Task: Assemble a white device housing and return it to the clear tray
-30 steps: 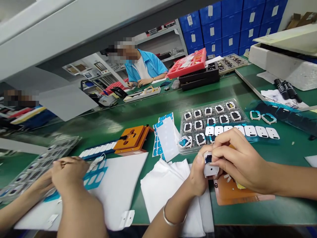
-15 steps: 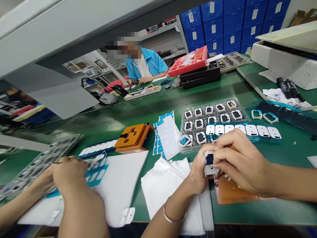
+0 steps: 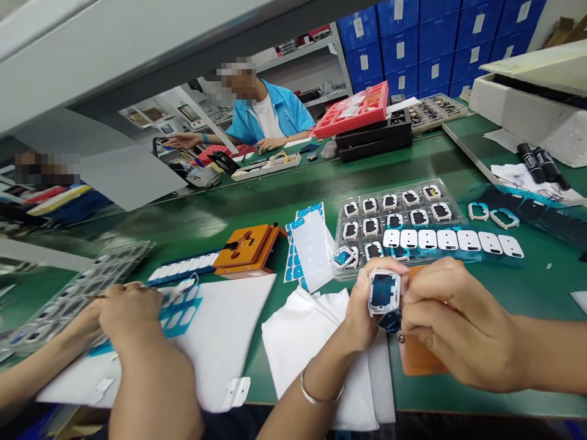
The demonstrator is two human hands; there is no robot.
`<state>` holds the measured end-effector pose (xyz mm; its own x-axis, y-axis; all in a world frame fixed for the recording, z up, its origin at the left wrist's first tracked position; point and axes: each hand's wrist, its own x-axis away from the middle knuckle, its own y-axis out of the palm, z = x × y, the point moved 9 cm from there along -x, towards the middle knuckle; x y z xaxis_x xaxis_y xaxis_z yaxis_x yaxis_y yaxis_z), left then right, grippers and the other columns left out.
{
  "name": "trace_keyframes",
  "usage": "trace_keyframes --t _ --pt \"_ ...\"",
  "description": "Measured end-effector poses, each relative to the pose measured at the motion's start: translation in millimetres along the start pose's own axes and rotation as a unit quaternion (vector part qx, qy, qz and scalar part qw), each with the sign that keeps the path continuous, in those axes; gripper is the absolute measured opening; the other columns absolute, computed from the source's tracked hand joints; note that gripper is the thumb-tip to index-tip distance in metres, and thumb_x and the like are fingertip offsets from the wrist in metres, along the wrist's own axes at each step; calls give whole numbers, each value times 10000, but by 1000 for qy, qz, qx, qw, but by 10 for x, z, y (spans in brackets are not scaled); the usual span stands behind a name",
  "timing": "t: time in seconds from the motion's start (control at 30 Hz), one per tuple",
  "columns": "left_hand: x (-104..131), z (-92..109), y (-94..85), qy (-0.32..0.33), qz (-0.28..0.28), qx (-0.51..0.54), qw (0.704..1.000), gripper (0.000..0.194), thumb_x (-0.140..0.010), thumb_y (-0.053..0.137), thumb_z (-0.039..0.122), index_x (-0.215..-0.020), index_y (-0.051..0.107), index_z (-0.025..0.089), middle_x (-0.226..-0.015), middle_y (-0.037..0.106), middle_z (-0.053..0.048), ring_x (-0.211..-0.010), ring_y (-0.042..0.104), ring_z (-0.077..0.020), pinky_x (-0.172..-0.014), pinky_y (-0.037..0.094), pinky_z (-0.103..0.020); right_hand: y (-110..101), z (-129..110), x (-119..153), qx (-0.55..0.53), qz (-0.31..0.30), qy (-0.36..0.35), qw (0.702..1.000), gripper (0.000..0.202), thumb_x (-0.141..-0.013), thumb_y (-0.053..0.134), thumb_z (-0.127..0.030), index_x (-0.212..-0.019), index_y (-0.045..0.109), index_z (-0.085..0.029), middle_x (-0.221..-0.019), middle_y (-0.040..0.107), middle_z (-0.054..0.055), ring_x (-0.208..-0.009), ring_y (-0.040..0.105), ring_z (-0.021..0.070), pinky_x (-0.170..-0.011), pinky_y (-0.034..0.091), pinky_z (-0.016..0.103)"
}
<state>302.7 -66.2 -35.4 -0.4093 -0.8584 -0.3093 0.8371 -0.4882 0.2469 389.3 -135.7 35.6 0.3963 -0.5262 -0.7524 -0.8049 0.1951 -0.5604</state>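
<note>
My left hand (image 3: 360, 315), with a silver bangle at the wrist, is closed around the white frame of a watch case (image 3: 372, 299). The frame faces me, and a dark blue panel fills its opening. Pinched in my right hand (image 3: 463, 324) is a small dark, glossy piece (image 3: 391, 321) at the frame's lower right corner; whether it is joined to the frame I cannot tell. Under my right hand lies an orange plate (image 3: 419, 360). Behind both hands, a strip of white rounded pieces (image 3: 447, 240) rests over a clear tray (image 3: 378, 206) of similar frames.
White cloths (image 3: 302, 348) lie left of my wrist. A co-worker's hands (image 3: 131, 311) work at the left by a white sheet (image 3: 220, 330). Beyond are an orange fixture (image 3: 247, 247), blue-dotted sticker sheets (image 3: 293, 256) and loose frames (image 3: 504, 218). Across the bench sits another person (image 3: 270, 113).
The watch frame has turned to show its opening to me. My right hand has shifted slightly down with the dark piece. The person opposite has stretched an arm to the left.
</note>
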Motion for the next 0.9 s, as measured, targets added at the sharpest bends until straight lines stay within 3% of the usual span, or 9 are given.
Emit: trace_keyframes --t 0.2,0.3,0.5,0.63,0.7,0.9 --pt "-1 -3 30 -30 8 16 999 503 -944 417 655 -902 613 194 -720 545 -19 -600 485 -161 -552 441 -284 -71 14 -23 -13 32 10 999 190 -951 434 -57 -878 534 -202 -886 584 31 -759 553 137 -680 476 298" --pt "21 -57 26 -46 11 46 998 506 -928 434 667 -907 609 192 -710 544 -16 -559 473 -143 -513 437 -267 -57 70 -33 -33 20 34 999 159 -959 456 -77 -895 535 -199 -930 545 43 -804 559 138 -678 501 271" --pt "25 -130 150 -40 -81 189 978 421 -975 414 600 -1025 618 235 -793 527 11 -399 337 -37 -351 277 -156 -205 202 -89 -26 23 88 996 106 -977 487 -128 -947 529 -220 -980 446 47 -859 529 164 -717 518 285" --pt "-2 -84 172 -11 -103 217 971 400 -1010 390 532 -1087 652 239 -812 520 4 -415 349 -21 -348 274 -130 -415 353 -192 14 32 128 991 101 -990 510 -195 -898 534 -229 -973 508 55 -929 556 201 -809 518 334" --pt "-12 -75 172 -12 -101 217 971 406 -1012 394 523 -1080 668 232 -811 516 1 -426 353 -19 -352 275 -125 -460 479 -213 -8 24 168 986 113 -996 508 -227 -885 526 -226 -954 573 47 -901 589 199 -763 515 332" --pt "-13 -109 137 -30 -85 212 973 399 -995 427 542 -1054 677 237 -801 523 5 -419 355 -20 -344 277 -118 -344 697 -168 -119 -25 244 962 93 -942 591 -292 -960 562 -205 -816 654 3 -712 644 156 -600 501 267"
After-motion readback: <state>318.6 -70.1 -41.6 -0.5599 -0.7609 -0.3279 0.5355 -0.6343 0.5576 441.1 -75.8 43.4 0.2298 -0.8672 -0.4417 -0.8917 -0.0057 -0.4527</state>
